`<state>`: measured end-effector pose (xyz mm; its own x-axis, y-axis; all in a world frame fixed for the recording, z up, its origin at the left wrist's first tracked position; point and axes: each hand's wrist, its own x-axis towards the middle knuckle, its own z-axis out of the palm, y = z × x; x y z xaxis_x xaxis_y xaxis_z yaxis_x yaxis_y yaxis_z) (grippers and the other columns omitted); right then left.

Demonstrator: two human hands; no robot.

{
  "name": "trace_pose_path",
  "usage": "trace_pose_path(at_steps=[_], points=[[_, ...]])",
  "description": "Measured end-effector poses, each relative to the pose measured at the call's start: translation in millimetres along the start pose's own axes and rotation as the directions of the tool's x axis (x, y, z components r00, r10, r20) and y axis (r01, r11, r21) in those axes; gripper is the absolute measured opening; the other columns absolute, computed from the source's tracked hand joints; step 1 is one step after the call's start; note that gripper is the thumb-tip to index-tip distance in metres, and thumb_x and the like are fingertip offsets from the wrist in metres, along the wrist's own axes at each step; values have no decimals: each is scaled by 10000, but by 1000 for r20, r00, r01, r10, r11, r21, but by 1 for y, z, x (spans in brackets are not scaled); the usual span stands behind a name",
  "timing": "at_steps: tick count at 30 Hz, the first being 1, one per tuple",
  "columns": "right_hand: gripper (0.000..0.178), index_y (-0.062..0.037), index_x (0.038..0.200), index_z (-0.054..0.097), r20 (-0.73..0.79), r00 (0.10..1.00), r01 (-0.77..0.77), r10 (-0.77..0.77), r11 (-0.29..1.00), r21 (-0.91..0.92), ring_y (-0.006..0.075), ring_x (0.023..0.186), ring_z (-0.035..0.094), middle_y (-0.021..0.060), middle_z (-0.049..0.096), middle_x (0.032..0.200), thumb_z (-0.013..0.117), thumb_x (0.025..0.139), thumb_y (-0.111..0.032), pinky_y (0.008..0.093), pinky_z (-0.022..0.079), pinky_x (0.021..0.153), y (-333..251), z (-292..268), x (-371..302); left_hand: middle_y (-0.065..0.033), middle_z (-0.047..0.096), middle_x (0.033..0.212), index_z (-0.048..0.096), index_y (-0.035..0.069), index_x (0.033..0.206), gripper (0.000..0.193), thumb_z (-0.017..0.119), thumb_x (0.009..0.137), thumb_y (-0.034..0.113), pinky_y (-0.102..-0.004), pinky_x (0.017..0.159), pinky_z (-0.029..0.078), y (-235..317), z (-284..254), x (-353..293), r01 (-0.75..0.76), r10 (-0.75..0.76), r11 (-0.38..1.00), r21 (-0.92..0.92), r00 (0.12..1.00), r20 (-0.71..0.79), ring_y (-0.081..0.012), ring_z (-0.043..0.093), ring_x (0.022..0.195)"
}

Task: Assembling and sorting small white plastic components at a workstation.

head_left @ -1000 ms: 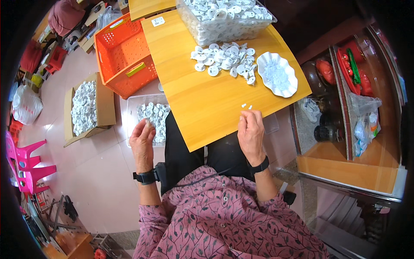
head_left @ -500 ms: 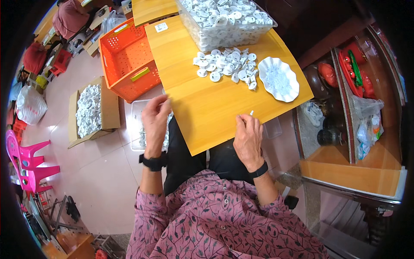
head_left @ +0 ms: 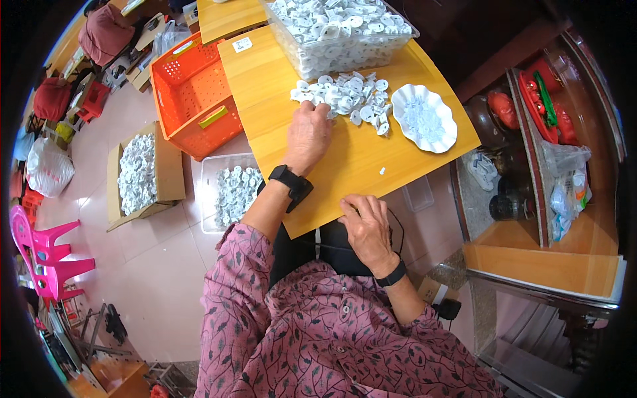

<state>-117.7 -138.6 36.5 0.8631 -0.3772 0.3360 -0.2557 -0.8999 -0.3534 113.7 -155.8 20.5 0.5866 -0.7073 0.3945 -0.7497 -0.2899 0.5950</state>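
My left hand (head_left: 309, 136) reaches over the table to the near left edge of a pile of small white round plastic parts (head_left: 352, 96). Its fingers are bent, their tips at the parts; whether one is between them is hidden. At the table's near edge, my right hand (head_left: 368, 229) has curled fingers with thumb and forefinger together, and anything in them is too small to make out. One tiny white piece (head_left: 382, 171) lies alone on the wood. To the right of the pile sits a white scalloped dish (head_left: 446, 138) holding small clear pieces.
A clear bin (head_left: 345, 56) heaped with white parts stands at the table's (head_left: 265, 86) far side. Left are an orange crate (head_left: 199, 126), a cardboard box (head_left: 170, 162) and a clear tub (head_left: 209, 199), the latter two holding white parts. A thin black cord (head_left: 402, 233) loops by my right hand.
My left hand has moved right and forward from beside the table to the pile. My right hand has drawn back toward me, leaving the tiny white piece on the table.
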Motion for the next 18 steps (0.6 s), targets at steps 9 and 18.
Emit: trace_pose_path(at_steps=[9,18], points=[[147,1,865,681,-126,985,120,-121,993,-18,259,878,597,81,637,928,676,720,28,382,465,760,3,1,-3,-225,603,908,615,13,944,131,648,844,92,-505,745,503,19,2,-27,9,-7,999,-41,999,42,-439,612,852],[110,-4,906,628,-142,990,1,7,998,56,326,868,590,131,583,938,659,811,42,417,492,739,-2,2,-7,-133,620,854,636,-23,906,175,729,857,117,-329,646,509,26,-22,-87,130,-128,917,-376,991,30,-224,614,716]])
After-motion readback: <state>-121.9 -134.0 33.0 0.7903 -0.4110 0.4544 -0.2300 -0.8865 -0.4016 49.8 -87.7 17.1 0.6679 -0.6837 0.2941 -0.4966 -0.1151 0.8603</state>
